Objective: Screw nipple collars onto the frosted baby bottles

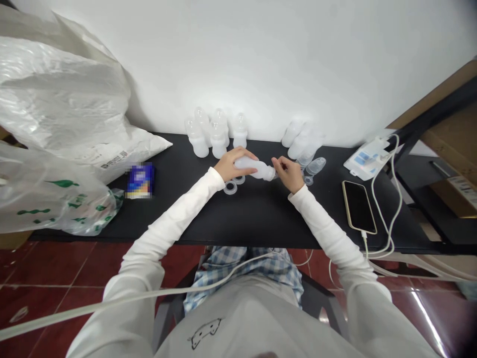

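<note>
Just above the middle of the frame, a translucent white plastic bottle (255,168) lies nearly horizontal over the black counter (238,219), its long axis running left to right with a slight downward tilt toward the right. The left hand (231,164) wraps the bottle's wider base end, fingers (242,153) curled over the top and closed around it. The neck points right, straight at the right hand (288,173), whose fingers (278,163) are pinched together at the bottle's mouth; whether they grip a small part there cannot be told. So the bottle spans the gap between both hands, base left, opening right. Directly below the left hand two clear rings (234,184) lie flat on the counter. Behind, against the wall, stands a cluster of upright bottles (215,132), and to the right of them several more lie tipped over (302,141). A phone (358,206) rests at right.
</note>
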